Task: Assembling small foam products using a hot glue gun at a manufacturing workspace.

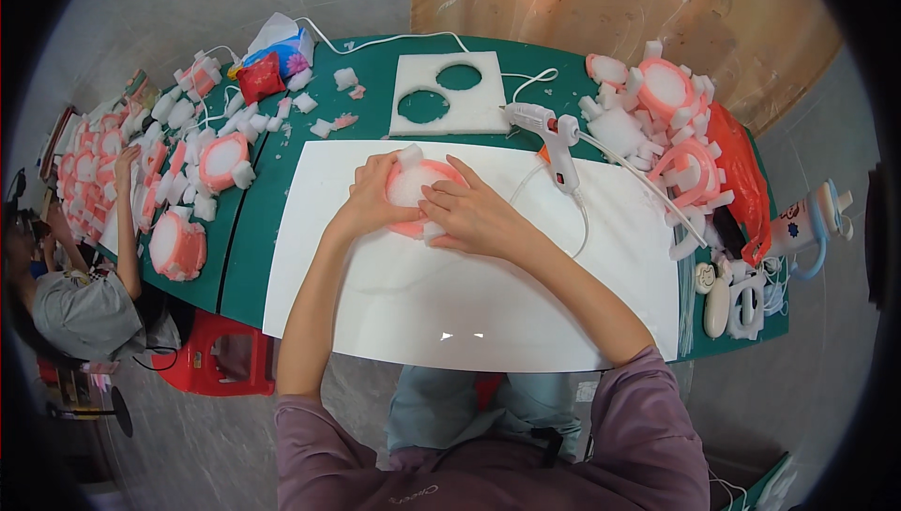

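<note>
A round foam piece (409,190) lies on the white board (488,295). It has a pink ring around a white disc, with small white foam blocks on its rim. My left hand (368,199) grips its left side, fingers behind and thumb in front. On the other side my right hand (477,213) curls over the rim, with its fingertips bent onto the disc and its lower fingers at the near edge. Part of the piece is hidden under that hand. Just right of it, a white glue gun (556,140) stands with its nozzle toward the upper left.
A white foam sheet (449,124) with two round holes lies beyond the board. Similar foam pieces (664,89) pile up at the right beside a red plastic bag (737,164). More foam pieces (223,159) crowd the left, where another person (89,309) works. Cords cross the green table (253,248).
</note>
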Demonstrator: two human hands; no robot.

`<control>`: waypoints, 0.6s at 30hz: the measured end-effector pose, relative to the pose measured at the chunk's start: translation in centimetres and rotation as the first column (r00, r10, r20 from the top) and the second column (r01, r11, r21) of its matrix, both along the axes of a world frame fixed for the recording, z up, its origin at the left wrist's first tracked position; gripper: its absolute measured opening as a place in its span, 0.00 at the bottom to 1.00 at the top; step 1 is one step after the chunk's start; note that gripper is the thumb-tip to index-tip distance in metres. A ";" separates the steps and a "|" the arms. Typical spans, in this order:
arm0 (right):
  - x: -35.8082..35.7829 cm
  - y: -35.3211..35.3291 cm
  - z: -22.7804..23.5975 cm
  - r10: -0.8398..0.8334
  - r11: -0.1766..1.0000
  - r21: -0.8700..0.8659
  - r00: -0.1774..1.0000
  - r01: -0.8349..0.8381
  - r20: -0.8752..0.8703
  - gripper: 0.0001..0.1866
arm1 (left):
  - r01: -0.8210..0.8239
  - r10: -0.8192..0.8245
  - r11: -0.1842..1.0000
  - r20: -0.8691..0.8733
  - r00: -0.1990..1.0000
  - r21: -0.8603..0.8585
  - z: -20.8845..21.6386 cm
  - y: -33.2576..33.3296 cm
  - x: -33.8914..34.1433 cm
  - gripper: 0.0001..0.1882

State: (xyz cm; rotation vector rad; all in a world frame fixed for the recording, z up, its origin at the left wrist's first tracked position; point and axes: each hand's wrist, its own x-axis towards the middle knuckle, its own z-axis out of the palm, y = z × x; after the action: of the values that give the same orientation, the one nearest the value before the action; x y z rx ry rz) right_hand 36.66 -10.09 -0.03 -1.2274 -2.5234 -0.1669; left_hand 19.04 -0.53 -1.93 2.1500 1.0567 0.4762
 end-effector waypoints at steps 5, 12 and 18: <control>0.2 0.0 0.2 0.019 1.000 -0.017 1.000 -0.019 -0.010 0.23 | -0.016 0.020 0.997 0.052 0.998 -0.070 0.0 0.1 -0.1 0.48; 0.2 0.2 -0.2 0.033 0.999 -0.034 0.997 -0.035 -0.068 0.23 | 0.026 -0.023 0.994 0.031 0.999 -0.103 0.5 0.4 0.0 0.47; 0.2 0.3 -0.5 0.025 0.999 -0.025 0.996 -0.027 -0.087 0.23 | 0.000 -0.002 0.993 -0.021 1.000 -0.117 0.7 0.3 0.2 0.47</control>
State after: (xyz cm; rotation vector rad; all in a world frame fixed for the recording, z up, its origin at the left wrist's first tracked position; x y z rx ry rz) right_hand 36.90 -9.84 -0.51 -1.1852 -2.4729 -0.0734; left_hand 19.21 -0.26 -1.18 2.0563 1.0685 0.3821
